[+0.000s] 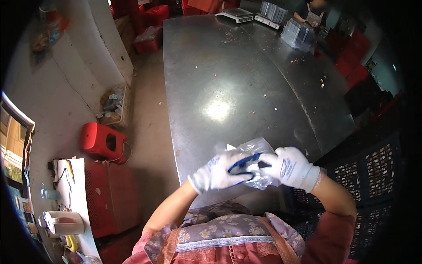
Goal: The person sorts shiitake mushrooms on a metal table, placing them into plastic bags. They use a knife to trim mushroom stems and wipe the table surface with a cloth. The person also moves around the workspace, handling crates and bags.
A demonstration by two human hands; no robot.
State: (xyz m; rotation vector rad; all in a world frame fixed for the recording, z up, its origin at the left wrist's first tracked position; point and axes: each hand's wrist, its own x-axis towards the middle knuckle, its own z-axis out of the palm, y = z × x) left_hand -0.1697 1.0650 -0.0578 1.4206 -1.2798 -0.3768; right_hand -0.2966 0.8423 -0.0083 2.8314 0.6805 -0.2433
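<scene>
A crumpled clear plastic bag [260, 147] is between my hands above the near edge of the metal table [194, 82]. My left hand [227, 170], in a white knit glove with blue-coated fingers, curls around the bag's left side. On the other side, my right hand [286, 166], gloved the same way, pinches the bag with its fingertips. Part of the plastic hangs below my fingers. Whether anything lies inside the bag is hard to tell, as my fingers cover its middle.
Crumbs dot the tabletop. Two digital scales [235, 15] and bagged stacks of clear trays [298, 34] stand at the far end, near a person in an apron. Dark crates [349, 184] rise on the right. Left are a red stool [102, 140] and a white counter with a kettle [64, 222].
</scene>
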